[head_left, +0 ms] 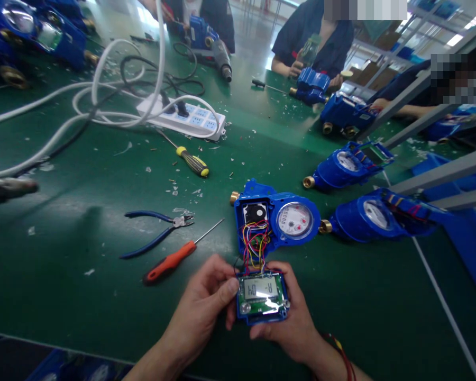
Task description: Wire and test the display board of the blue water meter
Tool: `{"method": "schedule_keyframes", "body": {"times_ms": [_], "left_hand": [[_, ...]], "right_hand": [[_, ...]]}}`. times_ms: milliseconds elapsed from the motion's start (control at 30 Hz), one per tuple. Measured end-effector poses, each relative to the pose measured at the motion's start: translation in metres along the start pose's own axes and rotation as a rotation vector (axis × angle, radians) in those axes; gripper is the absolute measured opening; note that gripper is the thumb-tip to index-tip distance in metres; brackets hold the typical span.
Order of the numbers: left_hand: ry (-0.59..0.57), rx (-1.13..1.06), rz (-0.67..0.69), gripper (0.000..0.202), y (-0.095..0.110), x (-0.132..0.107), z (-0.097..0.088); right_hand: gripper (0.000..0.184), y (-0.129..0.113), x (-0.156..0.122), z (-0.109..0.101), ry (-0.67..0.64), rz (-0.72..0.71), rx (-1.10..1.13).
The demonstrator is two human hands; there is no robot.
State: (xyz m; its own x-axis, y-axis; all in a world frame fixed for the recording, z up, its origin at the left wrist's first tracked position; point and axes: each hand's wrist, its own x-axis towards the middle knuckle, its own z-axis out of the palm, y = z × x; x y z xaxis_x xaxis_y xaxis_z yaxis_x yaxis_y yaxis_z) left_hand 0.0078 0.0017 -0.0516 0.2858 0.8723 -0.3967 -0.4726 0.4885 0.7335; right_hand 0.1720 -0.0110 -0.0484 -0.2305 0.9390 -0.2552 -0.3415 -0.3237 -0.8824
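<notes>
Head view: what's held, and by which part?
The display module: the right hand grips its right side; the left hand is at its left edge.

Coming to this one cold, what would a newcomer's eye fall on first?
First, the display module, in the right hand with the left hand at its edge, lower centre. Just beyond, coloured wires lead into an opened blue meter. Left of that, an orange-handled screwdriver stands out against the green table.
</notes>
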Motion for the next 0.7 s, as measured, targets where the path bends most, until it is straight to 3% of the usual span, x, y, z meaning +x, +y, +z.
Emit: {"method": "schedule_keyframes", "body": {"times_ms": [700], "left_hand": [[-0.138,-0.210,-0.128,0.025,0.0014,0.0025,-0.0006]], "right_hand": [[0.076,-0.0040,0.0054,0.0001,-0.063,0.006,0.071]]}}
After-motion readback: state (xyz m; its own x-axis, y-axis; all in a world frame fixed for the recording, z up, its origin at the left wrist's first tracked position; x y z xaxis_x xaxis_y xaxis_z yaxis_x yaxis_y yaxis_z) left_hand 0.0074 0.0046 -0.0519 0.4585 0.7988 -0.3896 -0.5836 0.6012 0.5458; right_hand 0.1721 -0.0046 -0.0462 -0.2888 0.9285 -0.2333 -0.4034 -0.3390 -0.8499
